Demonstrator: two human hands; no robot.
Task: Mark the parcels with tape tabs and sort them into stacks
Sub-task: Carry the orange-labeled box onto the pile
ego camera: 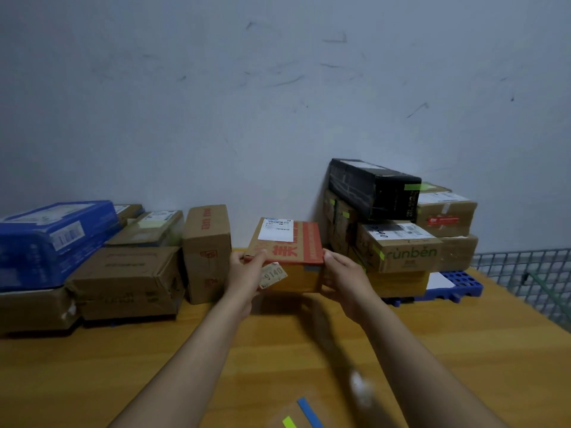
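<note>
A person holds 1 brown parcel [287, 251] with 2 hands, in the gap between the piles at the back of the wooden table [463, 335]. I cannot tell if it sits on the table or is lifted a little.

The parcel is a cardboard box with wide red tape across its top. There are big red marks on it and a white label [276, 230] near the back. A small tan tag [273, 274] with 9140 on it sticks out at the front left corner.

The left hand [247, 273] grips the left front corner, thumb on top. The right hand [343, 276] grips the right front corner, thumb on the top edge and fingers under.

To the left stands a tall brown box [207, 251], with a blue parcel [52, 239] farther left. To the right is a pile with a black box [374, 189] on top, which has a green tab [412, 186].

Near the person lie a blue tape strip [309, 412] and a yellow-green tape strip [290, 423].
</note>
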